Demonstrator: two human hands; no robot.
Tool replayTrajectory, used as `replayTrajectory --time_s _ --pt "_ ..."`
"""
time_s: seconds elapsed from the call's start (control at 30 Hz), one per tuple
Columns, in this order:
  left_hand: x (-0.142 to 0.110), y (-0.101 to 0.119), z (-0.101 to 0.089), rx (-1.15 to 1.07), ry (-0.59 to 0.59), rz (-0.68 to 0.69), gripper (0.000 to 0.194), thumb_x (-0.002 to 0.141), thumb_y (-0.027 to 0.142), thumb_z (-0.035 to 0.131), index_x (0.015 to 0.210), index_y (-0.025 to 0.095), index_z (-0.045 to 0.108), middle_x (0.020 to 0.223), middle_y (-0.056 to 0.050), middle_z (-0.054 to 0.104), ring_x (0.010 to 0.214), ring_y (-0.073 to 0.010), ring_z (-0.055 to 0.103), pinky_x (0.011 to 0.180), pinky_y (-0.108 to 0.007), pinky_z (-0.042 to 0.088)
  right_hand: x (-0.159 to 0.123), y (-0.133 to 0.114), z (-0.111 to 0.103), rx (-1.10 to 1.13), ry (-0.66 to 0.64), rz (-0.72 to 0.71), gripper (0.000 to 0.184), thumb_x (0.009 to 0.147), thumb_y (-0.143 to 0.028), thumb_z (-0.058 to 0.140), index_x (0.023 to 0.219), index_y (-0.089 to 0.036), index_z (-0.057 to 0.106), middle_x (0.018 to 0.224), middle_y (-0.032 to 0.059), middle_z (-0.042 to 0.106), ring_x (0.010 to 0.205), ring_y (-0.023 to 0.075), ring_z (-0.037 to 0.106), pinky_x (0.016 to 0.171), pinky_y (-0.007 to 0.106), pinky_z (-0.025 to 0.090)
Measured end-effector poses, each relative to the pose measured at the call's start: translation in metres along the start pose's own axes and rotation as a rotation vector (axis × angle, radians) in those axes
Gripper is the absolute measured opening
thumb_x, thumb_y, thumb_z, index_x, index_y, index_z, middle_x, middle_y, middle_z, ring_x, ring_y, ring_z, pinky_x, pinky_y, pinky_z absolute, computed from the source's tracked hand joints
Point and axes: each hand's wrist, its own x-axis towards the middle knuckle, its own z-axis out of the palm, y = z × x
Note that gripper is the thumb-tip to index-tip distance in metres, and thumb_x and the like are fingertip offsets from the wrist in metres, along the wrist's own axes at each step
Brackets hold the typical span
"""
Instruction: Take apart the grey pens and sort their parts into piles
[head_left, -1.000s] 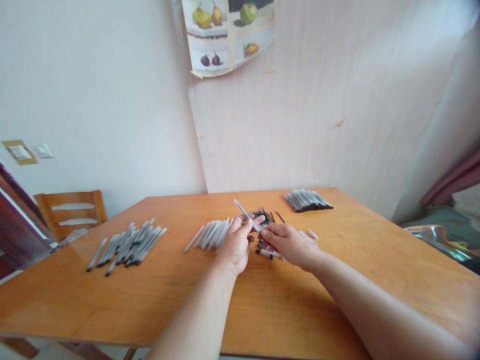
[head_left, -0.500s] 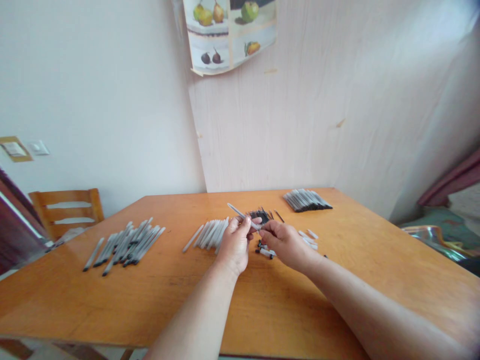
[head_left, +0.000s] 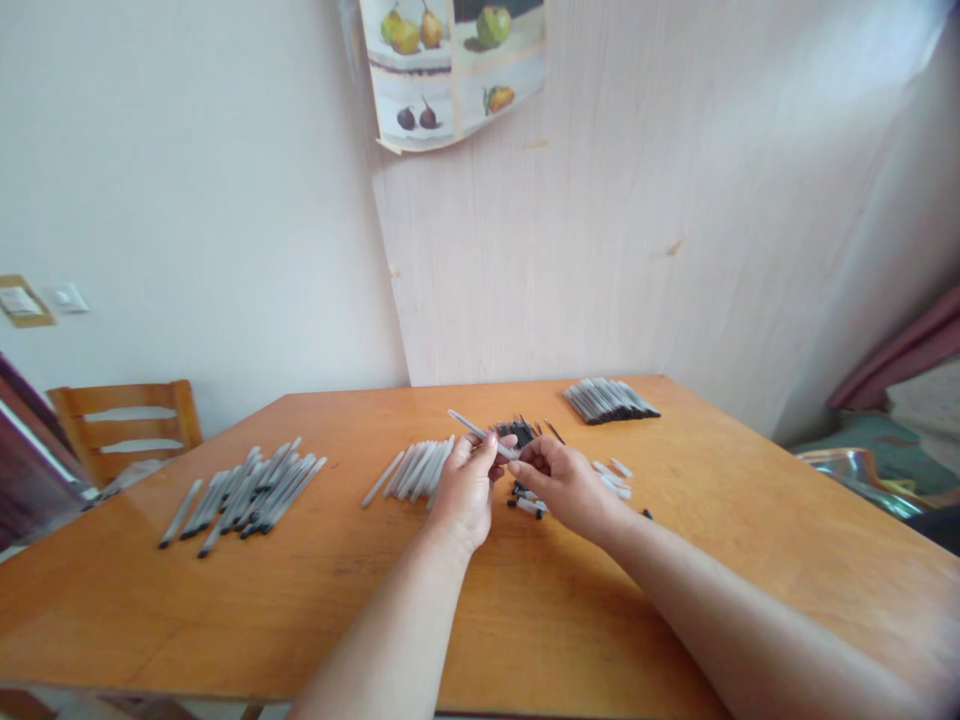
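Note:
My left hand [head_left: 466, 488] is closed round a white pen barrel [head_left: 469, 426] that sticks out up and to the left above the wooden table [head_left: 525, 600]. My right hand [head_left: 561, 482] pinches at the barrel's right end, its fingertips touching those of the left hand; what it holds there is too small to name. Just behind the hands lies a small heap of black pen parts [head_left: 517, 432]. Small white and black pieces [head_left: 611, 478] are scattered under and to the right of my right hand.
A row of white barrels [head_left: 412, 468] lies left of my hands. Several grey pens with black ends [head_left: 247, 490] are piled at the table's left, and a dark bundle of pens [head_left: 609, 400] sits at the far right. A wooden chair [head_left: 124, 425] stands at left.
The hands have drawn slightly closer together on the barrel, which has tipped a little lower and to the left. The view has shifted slightly.

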Motion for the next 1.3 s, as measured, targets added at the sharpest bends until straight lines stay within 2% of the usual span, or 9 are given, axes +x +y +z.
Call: replayTrajectory --time_s 0.13,0.27,0.4,0.57,0.7,0.83,0.93,1.03,1.3 --pt "0.001 -0.001 -0.001 0.013 0.007 0.003 0.025 0.076 0.035 0.069 0.086 0.018 0.055 0.091 -0.007 0.071 0.084 -0.0154 0.064 0.072 -0.026 0.041 0.0 -0.001 0.0 0.067 -0.109 0.054 0.031 0.087 -0.048 0.046 0.073 -0.022 0.054 0.062 -0.0008 0.056 0.055 0.0124 0.048 0.05 0.024 0.034" --pt "0.003 -0.003 -0.002 0.018 0.001 0.018 0.025 0.076 0.035 0.069 0.087 0.018 0.055 0.091 -0.006 0.071 0.083 -0.0152 0.064 0.072 -0.026 0.042 0.001 0.0 0.001 0.062 -0.026 0.025 0.022 0.079 -0.043 0.059 0.078 -0.022 0.052 0.063 -0.0029 0.052 0.056 0.0119 0.045 0.05 0.023 0.034" --pt "0.005 -0.004 -0.003 0.014 0.008 0.017 0.024 0.076 0.034 0.069 0.086 0.017 0.054 0.09 -0.006 0.071 0.082 -0.0147 0.064 0.072 -0.026 0.042 0.002 0.001 0.002 0.084 -0.103 0.073 0.03 0.086 -0.048 0.046 0.072 -0.021 0.052 0.06 -0.0017 0.053 0.054 0.0119 0.046 0.049 0.024 0.034" --pt "0.005 -0.005 -0.004 0.001 0.012 0.022 0.027 0.074 0.035 0.071 0.086 0.017 0.055 0.091 -0.007 0.071 0.081 -0.0155 0.065 0.073 -0.028 0.044 0.001 -0.003 0.001 0.097 -0.022 0.047 0.024 0.078 -0.043 0.06 0.081 -0.021 0.052 0.064 -0.0036 0.053 0.056 0.0107 0.047 0.051 0.022 0.036" --pt "0.005 -0.006 -0.004 0.001 0.022 0.014 0.029 0.072 0.036 0.072 0.085 0.017 0.055 0.09 -0.007 0.071 0.081 -0.0158 0.065 0.072 -0.027 0.044 0.001 -0.004 -0.001 0.072 -0.099 0.119 0.03 0.085 -0.048 0.047 0.075 -0.02 0.053 0.058 -0.0028 0.053 0.051 0.0107 0.047 0.048 0.023 0.035" --pt "0.005 -0.007 -0.004 0.013 0.042 0.004 0.031 0.071 0.038 0.073 0.085 0.017 0.054 0.089 -0.008 0.071 0.08 -0.0164 0.065 0.07 -0.027 0.045 0.003 0.002 0.001 0.067 -0.043 0.039 0.021 0.077 -0.04 0.06 0.079 -0.021 0.052 0.064 -0.0036 0.054 0.057 0.0106 0.049 0.052 0.022 0.038" --pt "0.004 -0.007 -0.004 0.022 0.031 -0.017 0.033 0.071 0.039 0.072 0.086 0.018 0.053 0.09 -0.008 0.071 0.081 -0.0168 0.066 0.069 -0.027 0.046 0.004 0.004 0.001 0.064 -0.081 0.079 0.024 0.081 -0.044 0.055 0.082 -0.021 0.052 0.066 -0.0024 0.057 0.056 0.0106 0.05 0.05 0.021 0.038" --pt "0.003 -0.006 -0.004 0.064 0.05 -0.047 0.033 0.072 0.041 0.071 0.087 0.019 0.051 0.089 -0.006 0.07 0.077 -0.0158 0.067 0.064 -0.025 0.045 0.004 0.003 -0.002 -0.012 -0.134 0.08 0.026 0.087 -0.044 0.047 0.079 -0.02 0.054 0.064 -0.0014 0.059 0.055 0.0106 0.051 0.05 0.021 0.038" --pt "0.002 -0.009 0.0 0.103 0.124 -0.117 0.034 0.07 0.041 0.071 0.085 0.02 0.049 0.075 -0.003 0.068 0.062 -0.0152 0.065 0.053 -0.023 0.045 0.003 0.002 -0.009 -0.328 -0.066 -0.118 0.012 0.081 -0.031 0.056 0.08 -0.019 0.058 0.067 -0.0018 0.06 0.06 0.011 0.05 0.054 0.021 0.032"
